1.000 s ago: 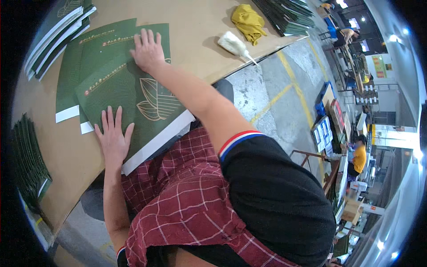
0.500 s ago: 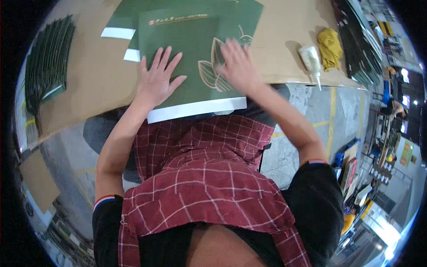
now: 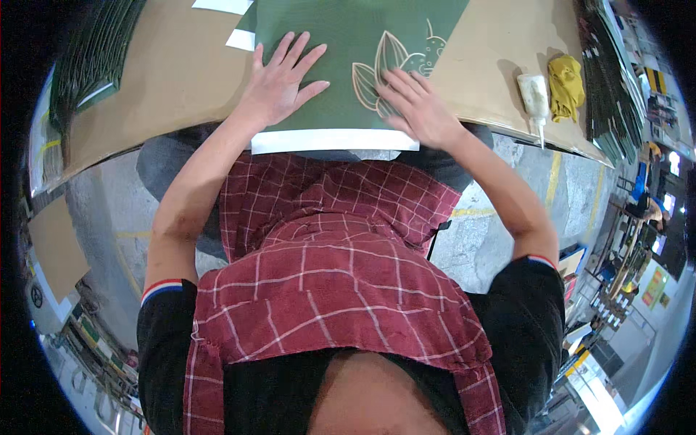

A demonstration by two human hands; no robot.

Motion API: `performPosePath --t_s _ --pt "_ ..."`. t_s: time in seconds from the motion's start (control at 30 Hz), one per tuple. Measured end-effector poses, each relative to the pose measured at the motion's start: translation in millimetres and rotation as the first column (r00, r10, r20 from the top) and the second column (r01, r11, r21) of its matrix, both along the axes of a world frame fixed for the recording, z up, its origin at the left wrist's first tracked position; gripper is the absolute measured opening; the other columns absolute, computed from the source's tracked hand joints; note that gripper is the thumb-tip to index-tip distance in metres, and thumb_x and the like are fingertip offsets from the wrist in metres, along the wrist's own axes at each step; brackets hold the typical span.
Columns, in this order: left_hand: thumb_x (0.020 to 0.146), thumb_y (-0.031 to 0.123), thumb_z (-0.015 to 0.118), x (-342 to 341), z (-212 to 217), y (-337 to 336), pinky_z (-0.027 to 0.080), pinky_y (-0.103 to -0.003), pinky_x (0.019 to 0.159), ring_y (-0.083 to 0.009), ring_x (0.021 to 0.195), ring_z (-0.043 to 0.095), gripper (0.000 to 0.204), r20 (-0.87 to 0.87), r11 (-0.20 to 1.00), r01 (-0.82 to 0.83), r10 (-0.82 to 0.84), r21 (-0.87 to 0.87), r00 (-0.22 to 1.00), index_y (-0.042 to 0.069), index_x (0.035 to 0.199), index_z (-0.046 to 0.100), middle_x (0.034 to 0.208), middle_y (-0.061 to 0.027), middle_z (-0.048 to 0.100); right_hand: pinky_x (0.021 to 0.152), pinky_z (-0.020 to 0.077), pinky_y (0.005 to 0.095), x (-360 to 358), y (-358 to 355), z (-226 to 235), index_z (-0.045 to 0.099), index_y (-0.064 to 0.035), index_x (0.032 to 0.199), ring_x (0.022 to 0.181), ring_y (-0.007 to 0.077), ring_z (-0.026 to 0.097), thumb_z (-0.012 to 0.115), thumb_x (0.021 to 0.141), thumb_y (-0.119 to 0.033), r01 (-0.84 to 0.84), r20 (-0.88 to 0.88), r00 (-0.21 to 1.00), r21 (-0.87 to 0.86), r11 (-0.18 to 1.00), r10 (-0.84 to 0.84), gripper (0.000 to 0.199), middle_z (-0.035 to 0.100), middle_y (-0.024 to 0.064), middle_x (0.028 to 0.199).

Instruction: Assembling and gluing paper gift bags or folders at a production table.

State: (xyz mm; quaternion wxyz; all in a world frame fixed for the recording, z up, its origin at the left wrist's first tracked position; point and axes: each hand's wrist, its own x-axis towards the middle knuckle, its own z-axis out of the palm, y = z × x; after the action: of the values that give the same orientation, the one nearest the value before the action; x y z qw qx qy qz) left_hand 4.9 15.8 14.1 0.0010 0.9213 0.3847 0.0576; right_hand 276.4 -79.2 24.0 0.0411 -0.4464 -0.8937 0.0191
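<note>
Both palms are down flat on a dark green printed sheet, so this looks like the pressing or smoothing step, the sheet being flattened against the brown tabletop. The left hand lies spread, fingers apart and pointing away from the person, on the left part of the sheet; it grips nothing, only bears down. The right hand rests with fingers loosely fanned over the pale leaf drawing printed on the right part, likewise holding nothing. The sheet sits at the near edge of the tabletop, right in front of the person, with its white strip running along that edge and just overhanging it, below both wrists. More green sheets seem to lie under it toward the far edge. Well off toward the right edge are a white glue bottle and a yellow cloth touching it, and a stack of dark folded pieces lies at the far left corner. I judge the next move calls for even pressure swept outward to the sheet's edges, keeping it square.
</note>
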Motion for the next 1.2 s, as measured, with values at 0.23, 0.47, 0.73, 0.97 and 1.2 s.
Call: performPosePath --t_s 0.23,0.47,0.73,0.97,1.2 --pt "0.086 0.022 0.047 -47 1 -6 0.023 -0.046 0.104 -0.02 0.128 0.028 0.045 0.068 0.966 0.256 -0.258 0.028 0.964 0.012 0.129 0.038 0.135 -0.008 0.035 0.105 0.0227 0.041 12 -27 24 0.036 -0.0156 0.129 0.125 0.0252 0.031 0.056 0.075 -0.02 -0.137 0.274 0.949 -0.098 0.986 0.159 0.059 0.035 0.0105 0.132" --pt "0.073 0.003 0.049 -94 24 -41 0.029 -0.038 0.101 -0.0213 0.118 0.04 0.05 -0.011 0.912 0.41 -0.41 0.006 0.912 0.002 0.123 0.043 0.126 -0.0101 0.044 0.09 0.042 0.0363 11 -35 10 0.056 -0.0082 0.11 0.104 0.0253 0.046 0.052 0.065 -0.003 -0.008 -0.087 0.996 0.13 0.991 0.019 0.046 0.049 0.0091 0.107" --pt "0.067 0.004 0.053 -87 8 -24 0.037 -0.038 0.093 -0.0256 0.106 0.047 0.043 0.105 0.883 0.462 -0.469 0.089 0.877 0.0 0.109 0.049 0.116 -0.0116 0.049 0.081 0.0462 0.0346 8 -26 19 0.056 -0.0055 0.104 0.092 0.0273 0.054 0.055 0.063 0.001 0.078 -0.291 0.954 0.029 0.997 -0.066 0.042 0.057 0.0096 0.099" --pt "0.07 0.012 0.057 -79 7 -23 0.044 -0.034 0.082 -0.027 0.094 0.053 0.04 0.387 0.949 0.315 -0.281 -0.026 0.878 0.002 0.108 0.05 0.101 -0.0104 0.057 0.073 0.0473 0.0351 8 -20 15 0.055 -0.0039 0.098 0.086 0.0292 0.056 0.059 0.063 0.0 0.222 -0.415 0.875 -0.114 0.968 -0.25 0.036 0.059 0.0124 0.092" --pt "0.072 0.03 0.067 -56 17 -29 0.047 -0.033 0.079 -0.025 0.089 0.06 0.056 0.497 0.907 -0.08 0.299 -0.414 0.815 0.008 0.118 0.046 0.094 -0.0103 0.062 0.068 0.0466 0.0302 4 -7 20 0.059 -0.0032 0.098 0.076 0.0209 0.06 0.065 0.072 -0.012 0.495 -0.393 0.655 -0.421 0.76 -0.645 0.028 0.063 0.0112 0.082"
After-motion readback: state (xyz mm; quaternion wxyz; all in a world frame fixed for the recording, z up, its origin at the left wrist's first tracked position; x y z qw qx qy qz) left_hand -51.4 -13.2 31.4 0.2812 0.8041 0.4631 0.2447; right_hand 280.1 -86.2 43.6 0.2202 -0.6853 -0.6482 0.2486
